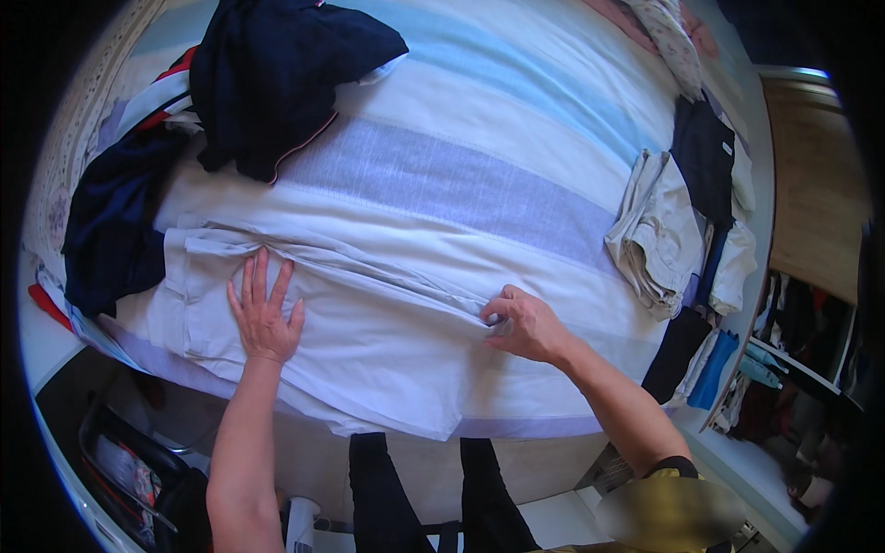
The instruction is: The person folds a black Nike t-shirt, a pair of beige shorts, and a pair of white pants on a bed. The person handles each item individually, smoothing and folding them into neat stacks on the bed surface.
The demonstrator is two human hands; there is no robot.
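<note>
A white garment (378, 346) is spread flat along the near side of the bed. It looks like a pair of trousers, though its full shape is hard to make out. Its far edge is bunched into long creases. My left hand (265, 318) lies on its left part, palm down with the fingers spread, the fingertips reaching those creases. At the garment's right end my right hand (525, 324) is closed, pinching the edge of the cloth between thumb and fingers.
Dark clothes (267, 88) lie heaped at the far left, another navy garment (115, 221) below them. Along the right edge sit folded beige trousers (654, 230) and further folded clothes. A striped sheet (442, 175) covers the bed. A black chair (129, 470) stands at lower left.
</note>
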